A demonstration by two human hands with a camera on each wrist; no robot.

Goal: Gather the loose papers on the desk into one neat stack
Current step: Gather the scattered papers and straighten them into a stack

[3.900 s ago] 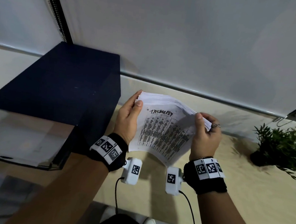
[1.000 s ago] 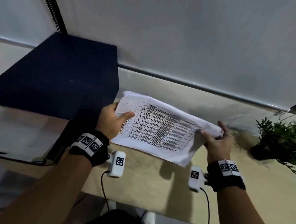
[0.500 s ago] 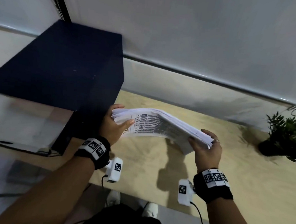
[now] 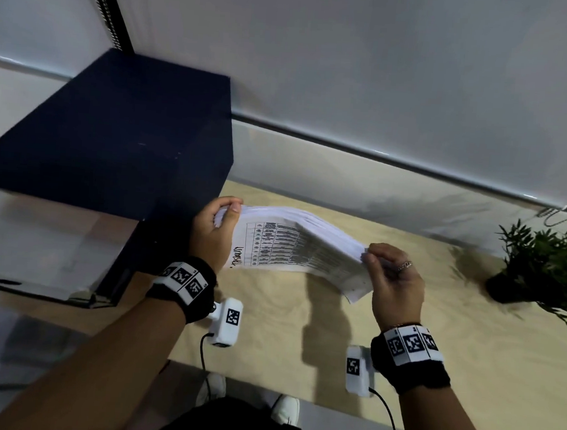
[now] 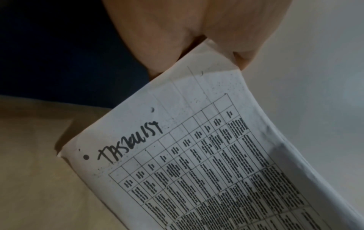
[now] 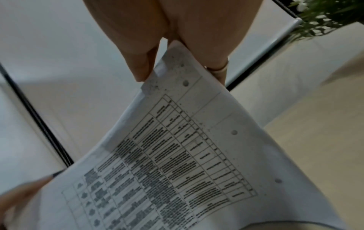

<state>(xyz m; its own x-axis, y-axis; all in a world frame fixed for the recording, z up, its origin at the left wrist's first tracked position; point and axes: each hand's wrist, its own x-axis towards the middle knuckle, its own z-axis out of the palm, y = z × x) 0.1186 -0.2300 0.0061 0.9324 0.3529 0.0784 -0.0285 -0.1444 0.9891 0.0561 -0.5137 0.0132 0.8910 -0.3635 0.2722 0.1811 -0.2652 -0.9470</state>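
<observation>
Near the body: two wrist bands with black-and-white squares, and a small white camera box (image 4: 225, 325) under each wrist. Just past them, left hand (image 4: 212, 235) curled round one short end of the paper stack (image 4: 293, 247), thumb on top, fingers under. Right hand (image 4: 394, 283) pinching the other short end, thumb on top, fingers below, ring (image 4: 405, 265) on one finger. Stack up in the air over the wooden desk (image 4: 466, 362), not touching it, bent into a low hump in the middle. Top sheet full of a printed table with a hand-written word near the left end (image 5: 130, 144). Sheet edges on the far side fanned out a bit, so not yet neat. Probably the squaring-up step. Best way: hold both ends loosely, tip the stack up on one long edge, tap that edge softly on the desk, then turn and tap a short edge too. Not too tight a squeeze, or the sheets cannot slide level. Then flat down on the bare wood. Farther off: a big dark box (image 4: 113, 135) at the left, a small green plant in a black pot (image 4: 540, 266) at the right, well apart from the papers. Behind all, a pale wall (image 4: 352, 68).
</observation>
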